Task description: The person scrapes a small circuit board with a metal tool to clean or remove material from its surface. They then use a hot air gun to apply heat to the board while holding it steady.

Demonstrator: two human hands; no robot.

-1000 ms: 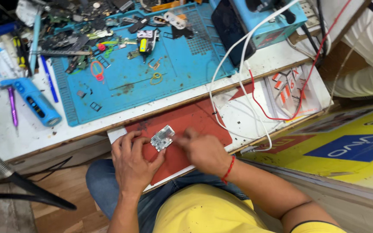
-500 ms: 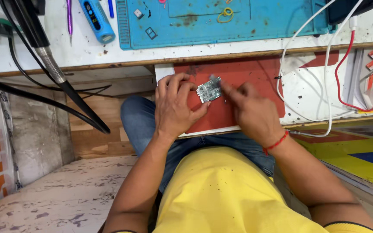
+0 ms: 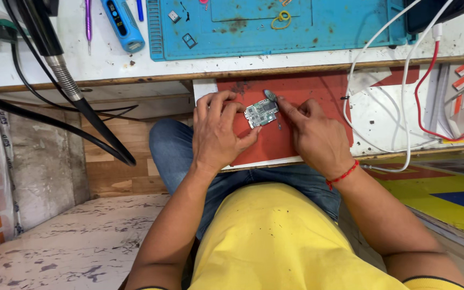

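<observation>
A small green circuit board (image 3: pixel 261 113) lies on a red mat (image 3: pixel 307 96) on a pull-out shelf over my lap. My left hand (image 3: pixel 218 131) rests on the mat and pinches the board's left edge between thumb and fingers. My right hand (image 3: pixel 315 134) is at the board's right side, its index finger stretched toward the top right corner, where a small grey piece (image 3: pixel 269 95) sits. My fingertips hide whether that hand grips anything.
A blue work mat (image 3: pixel 296 27) with small parts lies on the white bench above. White and red cables (image 3: pixel 404 107) loop at the right. A blue tool (image 3: pixel 122 24), purple tweezers (image 3: pixel 88 21) and black hoses (image 3: pixel 65 91) are at the left.
The view has tilted down toward my lap, so the bench sits higher in frame. Both hands stay on the board; my right index finger has shifted to its top right corner.
</observation>
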